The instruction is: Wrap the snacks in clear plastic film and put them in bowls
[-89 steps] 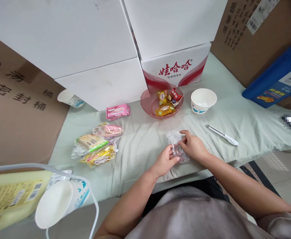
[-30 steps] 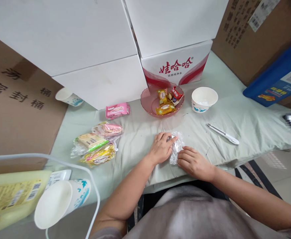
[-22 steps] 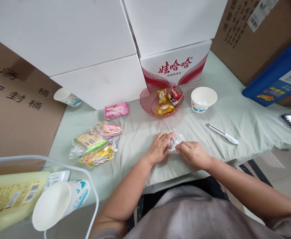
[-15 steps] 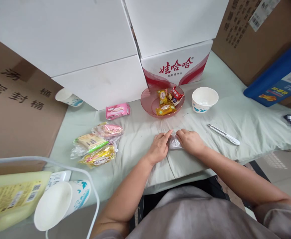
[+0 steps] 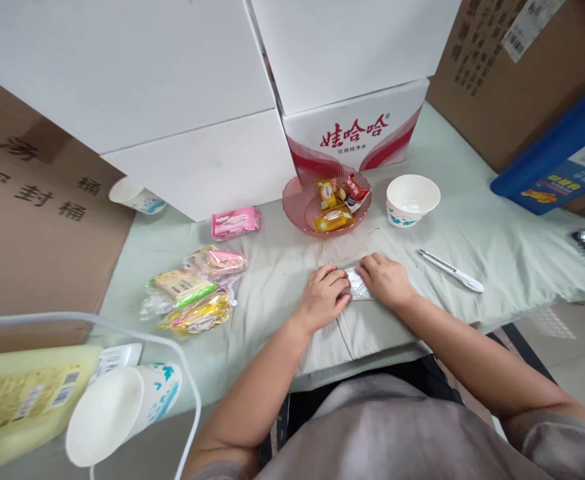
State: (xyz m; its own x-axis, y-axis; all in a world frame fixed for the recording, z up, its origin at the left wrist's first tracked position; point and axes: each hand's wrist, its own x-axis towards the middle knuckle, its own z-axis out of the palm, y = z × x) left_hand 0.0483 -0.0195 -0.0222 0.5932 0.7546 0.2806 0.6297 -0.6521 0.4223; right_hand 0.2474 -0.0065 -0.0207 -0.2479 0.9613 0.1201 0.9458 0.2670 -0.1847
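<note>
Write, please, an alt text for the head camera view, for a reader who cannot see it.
Two hands, left hand and right hand, press a small clear plastic wrapper flat on a pale green cloth. Behind them stand a pink dish of sweets, a white paper bowl and a white pen-like tool; snack packets lie to the left.

A table covered with a pale green cloth (image 5: pixel 497 247), wrinkled near its front edge. Lying directly on it: a pink glass dish (image 5: pixel 297 203) (holding wrapped sweets), a white paper bowl (image 5: pixel 412 200), a white pen-shaped tool (image 5: pixel 450 271), a pink wafer packet (image 5: pixel 236 222), a cluster of bagged snacks (image 5: pixel 192 290), a folded clear plastic bag (image 5: pixel 357 287), and stacked white cartons (image 5: pixel 172 100).
</note>
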